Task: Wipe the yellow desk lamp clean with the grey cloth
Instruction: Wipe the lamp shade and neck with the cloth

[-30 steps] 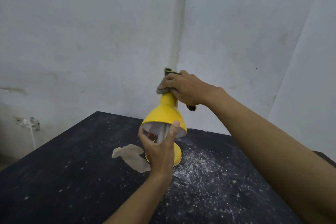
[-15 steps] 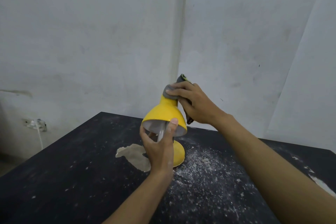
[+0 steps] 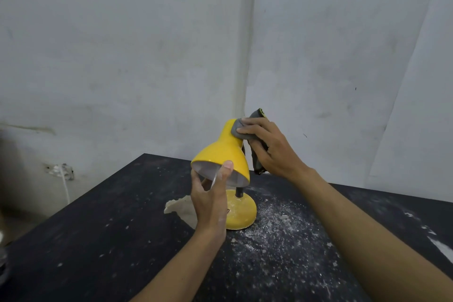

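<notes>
Near the far edge of the dusty black table (image 3: 98, 240) stands the yellow desk lamp (image 3: 220, 152), its shade tilted, mouth down toward the near-left corner, neck up. The left hand (image 3: 210, 201) still pinches the rim. The right hand (image 3: 272, 152), gripping the grey cloth (image 3: 236, 129), has slid from the neck's top to its right side.

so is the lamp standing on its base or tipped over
Standing. The lamp sits on its base flat on the table, shade angled downward, left hand holding the rim.
</notes>
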